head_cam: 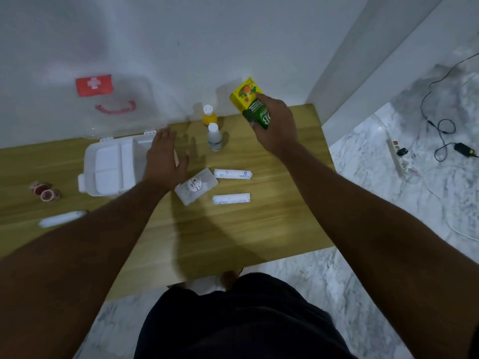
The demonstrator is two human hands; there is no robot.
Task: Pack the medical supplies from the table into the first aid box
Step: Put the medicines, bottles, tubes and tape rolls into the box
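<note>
One-handed, gripping the carton [246, 99] in the right hand [276, 125], fingers curling round its green lower end. Judging it light, stiff-sided, easily dented; taking it across the broad faces, as now. Pointing its yellow end up and away from the palm, long axis leaning left. Spreading the left hand [164, 159] flat, gripping nothing, over the first aid box [103, 169].

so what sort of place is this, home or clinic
Most likely a room in a home, though I can't be sure: a small wooden table stands against a bare white wall, and a power strip with loose cables lies on the marble-patterned floor.
</note>
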